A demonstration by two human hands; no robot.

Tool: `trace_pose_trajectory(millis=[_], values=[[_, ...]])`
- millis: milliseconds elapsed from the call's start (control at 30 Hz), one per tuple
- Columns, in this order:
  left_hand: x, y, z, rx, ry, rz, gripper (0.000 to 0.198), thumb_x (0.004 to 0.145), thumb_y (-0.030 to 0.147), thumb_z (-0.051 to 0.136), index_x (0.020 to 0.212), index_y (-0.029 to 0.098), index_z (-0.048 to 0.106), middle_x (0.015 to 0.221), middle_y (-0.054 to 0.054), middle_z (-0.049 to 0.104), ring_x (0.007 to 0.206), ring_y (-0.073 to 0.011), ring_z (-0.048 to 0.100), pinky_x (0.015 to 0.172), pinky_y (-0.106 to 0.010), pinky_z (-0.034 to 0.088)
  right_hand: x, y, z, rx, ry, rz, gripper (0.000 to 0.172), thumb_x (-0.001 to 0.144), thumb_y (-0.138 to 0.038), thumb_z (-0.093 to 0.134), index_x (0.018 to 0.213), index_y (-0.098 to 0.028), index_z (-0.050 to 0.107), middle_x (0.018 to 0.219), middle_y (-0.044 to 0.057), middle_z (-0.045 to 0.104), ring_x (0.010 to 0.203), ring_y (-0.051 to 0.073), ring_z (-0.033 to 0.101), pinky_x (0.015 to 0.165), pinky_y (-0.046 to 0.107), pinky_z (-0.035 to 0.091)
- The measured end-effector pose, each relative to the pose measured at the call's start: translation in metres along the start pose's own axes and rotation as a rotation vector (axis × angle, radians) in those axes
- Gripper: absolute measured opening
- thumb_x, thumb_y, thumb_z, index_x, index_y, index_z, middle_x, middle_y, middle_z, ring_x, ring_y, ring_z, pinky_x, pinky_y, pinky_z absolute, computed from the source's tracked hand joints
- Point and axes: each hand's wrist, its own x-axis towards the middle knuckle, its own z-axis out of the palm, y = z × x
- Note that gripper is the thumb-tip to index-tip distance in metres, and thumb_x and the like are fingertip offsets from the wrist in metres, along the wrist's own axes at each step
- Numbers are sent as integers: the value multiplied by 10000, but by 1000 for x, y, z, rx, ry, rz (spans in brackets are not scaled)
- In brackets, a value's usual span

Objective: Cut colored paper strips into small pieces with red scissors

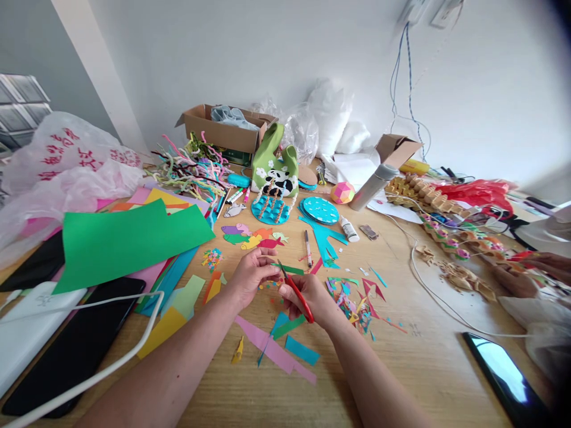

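My right hand [314, 297] is closed around red-handled scissors [301, 300], their dark blades pointing up and to the left. A narrow green paper strip [294, 270] meets the blades, its near end pinched in the fingers of my left hand [250, 278]. Small paper bits lie on the table just below the fingertips, partly hidden. Paper fish [253, 241] in several colours lie beyond my left hand, with a pile of tiny confetti pieces [212, 258] to their left. Pink paper [276, 351] and a blue paper piece [302, 350] rest between my forearms.
Coloured paper sheets [134, 241] and a black phone [75, 351] lie left. Paper scraps [350, 300], a pen [308, 248] and a glue bottle [348, 229] lie right and ahead. Another person's hands [517, 278] work at far right, near a white cable [423, 279] and a phone [504, 377].
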Motion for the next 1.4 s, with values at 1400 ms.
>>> trace_pose_trajectory(millis=[1400], values=[[2,0,-2,-49,21,-4,453,547,116,753,955,141,559,647,28,629,572,-126,627,599,-244,465,-1,1,0,-49,0,-24,511,680,-640,678,614,-156,528,499,20,608,398,138,586,363,196,409]])
